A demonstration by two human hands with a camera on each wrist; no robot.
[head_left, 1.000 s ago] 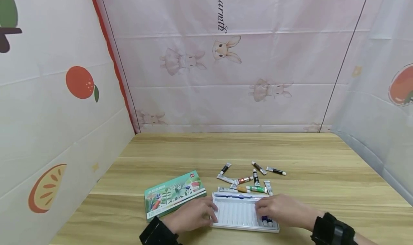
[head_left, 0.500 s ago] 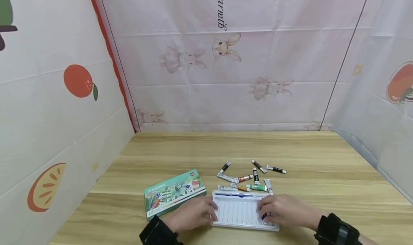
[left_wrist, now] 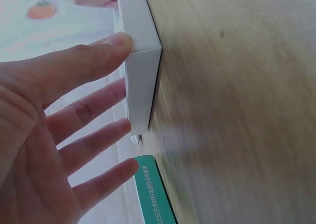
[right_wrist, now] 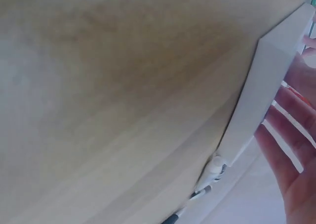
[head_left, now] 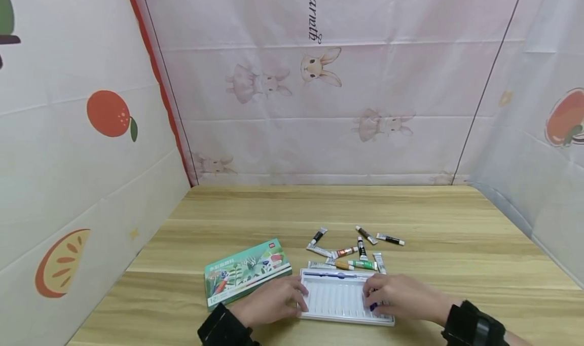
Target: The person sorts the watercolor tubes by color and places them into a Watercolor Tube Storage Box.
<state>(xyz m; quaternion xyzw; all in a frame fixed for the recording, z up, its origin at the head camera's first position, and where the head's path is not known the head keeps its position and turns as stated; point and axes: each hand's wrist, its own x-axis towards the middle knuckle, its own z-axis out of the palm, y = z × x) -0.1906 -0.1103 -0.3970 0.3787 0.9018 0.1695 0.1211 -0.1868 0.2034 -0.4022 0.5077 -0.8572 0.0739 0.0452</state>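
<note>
A white ribbed plastic tray (head_left: 335, 298) lies on the table, with a thin blue-handled brush (head_left: 335, 275) in its far groove. My left hand (head_left: 276, 301) rests against the tray's left end. In the left wrist view the thumb touches the near corner and the spread fingers (left_wrist: 101, 140) lie along the end wall. My right hand (head_left: 396, 295) reaches over the tray's right end, its fingertips at a small purple-marked paint tube (head_left: 373, 307). The hand hides most of that tube and the slots beneath it. In the right wrist view the tray wall (right_wrist: 256, 85) partly covers those fingertips.
A green paint box (head_left: 246, 272) lies slanted left of the tray, close to my left hand. Several paint tubes lie scattered beyond the tray, among them a green one (head_left: 362, 265), an ochre one (head_left: 343, 266) and a black one (head_left: 391, 240). Printed cloth walls surround the table.
My right hand has shifted slightly over the tray's right end, and its fingers now cover more of the tubes there. The left hand and the tray look unchanged.
</note>
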